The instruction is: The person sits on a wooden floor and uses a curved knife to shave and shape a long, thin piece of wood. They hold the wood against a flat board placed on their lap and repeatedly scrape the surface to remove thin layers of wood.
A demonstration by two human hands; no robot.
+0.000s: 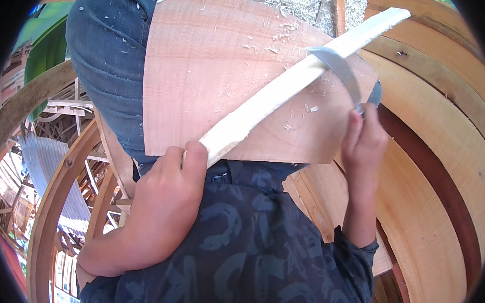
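Note:
My left hand (170,191) is closed round the near end of a long pale wooden strip (273,100), which slants up to the far right. A curved metal blade (339,69) lies across the strip towards its far end, like a sickle. Its lower end runs into my right hand (365,137), whose fingers are wrapped round it; the handle is hidden in the grip. Beneath the strip, a thin reddish plywood sheet (183,67) rests across my lap, with wood shavings (312,109) scattered on it.
Curved wooden planks (414,192) form a wall on the right. More shavings (295,6) are heaped beyond the plywood. Bent wooden ribs (58,199) and a corrugated sheet (57,172) stand at the left, beside loose timber pieces. My dark-trousered leg (106,65) borders the plywood.

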